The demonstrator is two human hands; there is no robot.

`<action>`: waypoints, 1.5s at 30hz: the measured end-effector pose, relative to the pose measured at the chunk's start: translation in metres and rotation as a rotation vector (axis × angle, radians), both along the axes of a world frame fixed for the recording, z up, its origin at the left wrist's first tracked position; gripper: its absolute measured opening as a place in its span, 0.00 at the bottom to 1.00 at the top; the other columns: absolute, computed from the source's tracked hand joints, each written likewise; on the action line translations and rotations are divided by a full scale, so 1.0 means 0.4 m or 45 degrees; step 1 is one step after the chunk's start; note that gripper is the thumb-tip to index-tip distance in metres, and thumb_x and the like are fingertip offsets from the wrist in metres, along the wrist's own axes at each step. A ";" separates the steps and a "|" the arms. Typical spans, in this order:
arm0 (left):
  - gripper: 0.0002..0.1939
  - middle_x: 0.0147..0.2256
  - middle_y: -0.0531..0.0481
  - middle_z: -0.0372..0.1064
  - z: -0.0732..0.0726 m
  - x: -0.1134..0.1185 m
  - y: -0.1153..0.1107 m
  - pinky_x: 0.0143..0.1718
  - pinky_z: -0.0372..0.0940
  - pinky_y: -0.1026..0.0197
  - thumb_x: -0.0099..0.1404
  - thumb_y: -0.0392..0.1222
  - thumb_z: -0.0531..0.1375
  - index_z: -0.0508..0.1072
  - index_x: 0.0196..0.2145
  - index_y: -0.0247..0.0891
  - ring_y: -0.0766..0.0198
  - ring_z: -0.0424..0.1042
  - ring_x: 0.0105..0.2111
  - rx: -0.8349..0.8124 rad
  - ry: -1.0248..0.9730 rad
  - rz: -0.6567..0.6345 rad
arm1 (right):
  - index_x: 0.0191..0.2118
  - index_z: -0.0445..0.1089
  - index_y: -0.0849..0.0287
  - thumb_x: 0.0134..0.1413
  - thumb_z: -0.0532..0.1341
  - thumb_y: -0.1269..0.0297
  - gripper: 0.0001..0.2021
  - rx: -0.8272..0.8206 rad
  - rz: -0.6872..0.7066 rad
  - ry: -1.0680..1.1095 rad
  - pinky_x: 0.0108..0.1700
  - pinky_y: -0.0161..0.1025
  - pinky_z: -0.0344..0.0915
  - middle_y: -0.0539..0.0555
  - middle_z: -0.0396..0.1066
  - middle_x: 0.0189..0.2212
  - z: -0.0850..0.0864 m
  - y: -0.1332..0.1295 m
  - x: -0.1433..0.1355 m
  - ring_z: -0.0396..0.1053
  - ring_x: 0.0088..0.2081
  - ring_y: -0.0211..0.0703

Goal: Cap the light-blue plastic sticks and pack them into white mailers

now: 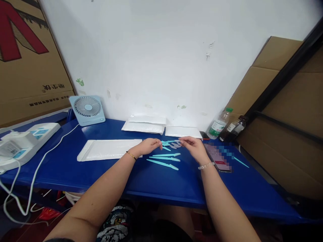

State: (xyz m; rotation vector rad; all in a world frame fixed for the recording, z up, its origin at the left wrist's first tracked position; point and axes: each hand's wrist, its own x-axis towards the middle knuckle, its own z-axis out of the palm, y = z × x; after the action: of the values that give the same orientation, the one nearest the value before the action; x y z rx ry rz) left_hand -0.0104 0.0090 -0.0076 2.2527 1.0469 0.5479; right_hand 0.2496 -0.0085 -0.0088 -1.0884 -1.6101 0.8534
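Observation:
Between my two hands a thin turquoise stick with a pale end (169, 142) is held level above the blue table (101, 174). My left hand (151, 145) pinches its turquoise end. At the pale end, the fingertips of my right hand (190, 144) are closed on it. Just below lie a few small clear covers (175, 145) and another turquoise piece (166, 148). Nearer to me, several turquoise razor-like sticks (164, 163) lie side by side on the table. A long white padded envelope (108, 149) lies flat beside my left hand.
White packets (145, 125) lie by the wall. A blue fan (88, 109) and a power strip (45, 131) with cables stand left. Right are two bottles (218, 126), a phone (218, 159) and another turquoise stick (241, 162). Cardboard (285, 117) flanks the table.

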 end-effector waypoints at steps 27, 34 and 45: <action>0.07 0.31 0.50 0.71 -0.040 0.009 0.028 0.34 0.59 0.63 0.59 0.42 0.57 0.72 0.34 0.39 0.61 0.69 0.33 0.367 0.444 0.297 | 0.25 0.72 0.59 0.42 0.64 0.61 0.07 -0.053 -0.060 -0.853 0.29 0.33 0.60 0.50 0.69 0.26 -0.065 0.048 -0.010 0.66 0.27 0.38; 0.09 0.32 0.49 0.70 -0.040 0.014 0.030 0.33 0.57 0.62 0.60 0.45 0.57 0.73 0.36 0.42 0.59 0.68 0.34 0.457 0.483 0.323 | 0.21 0.72 0.58 0.39 0.65 0.62 0.06 -0.141 -0.050 -0.854 0.25 0.34 0.57 0.50 0.71 0.20 -0.045 0.031 -0.006 0.66 0.23 0.39; 0.09 0.34 0.48 0.71 -0.044 0.032 0.032 0.35 0.57 0.62 0.59 0.47 0.60 0.74 0.31 0.39 0.59 0.68 0.36 0.432 0.447 0.301 | 0.23 0.73 0.59 0.40 0.65 0.59 0.08 -0.161 -0.005 -0.807 0.26 0.34 0.58 0.50 0.70 0.21 -0.045 0.029 -0.027 0.66 0.24 0.39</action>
State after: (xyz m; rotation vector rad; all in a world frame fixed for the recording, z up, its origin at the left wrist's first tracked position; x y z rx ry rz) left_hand 0.0024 0.0216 -0.0253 2.6023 1.5054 0.4626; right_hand 0.2388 0.0029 -0.0270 -1.5565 -2.0836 0.6432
